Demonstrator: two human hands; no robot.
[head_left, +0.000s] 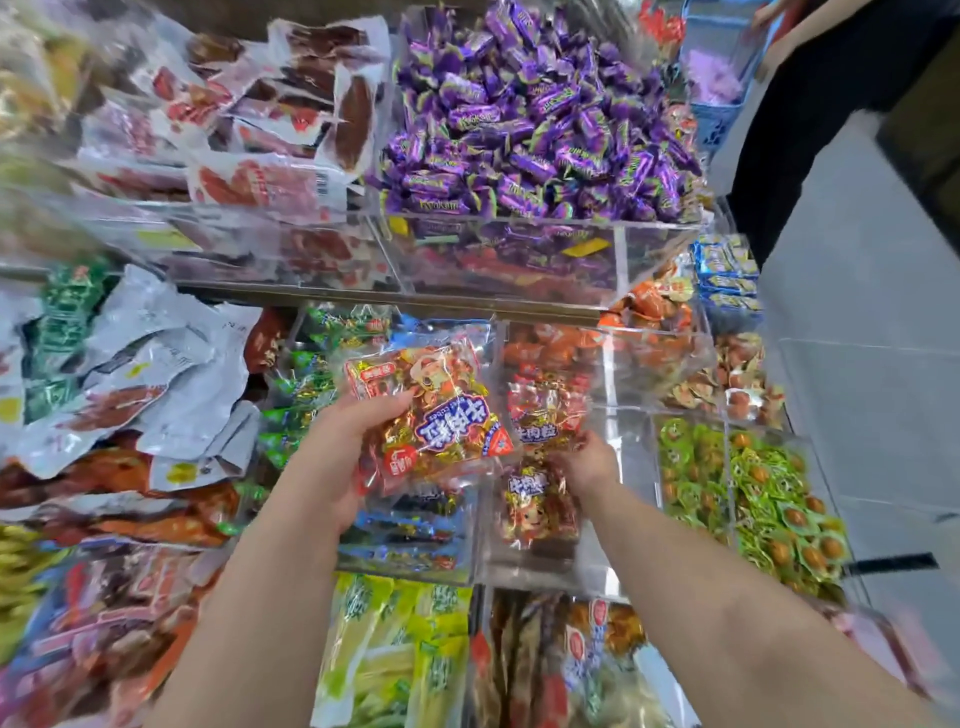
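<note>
A: Where is the work seen to be, and what is held?

B: A large bag (431, 421) of red-and-gold wrapped snacks is gripped by the left hand (343, 457), with the thumb laid over its top face and the fingers hidden beneath. It is held above the shelf bins, tilted, its blue label slanting from 8 to 2 o'clock.

A: And the right hand (587, 465)?

B: It is placed inside the clear bin (524, 566), where two smaller bags of the same kind are kept. Its fingers are curled toward them, but whether anything is pinched cannot be told, since the fingertips are lost against the shiny wrap.

A: How are those bags laid out from that hand?

B: The lower bag (540, 512) is found at about 7 o'clock, just beside the fingers, its long axis running 12 to 6. The upper bag (545, 410) is found at about 11 o'clock, a little farther off. The large bag is overlapped with the bin's left wall, at 9 o'clock.

A: So which hand is judged nearer for the bin?

B: The right, clearly; the left is already occupied. The purple sweets (540, 119), at 12 o'clock on the shelf above, are left well apart.
</note>
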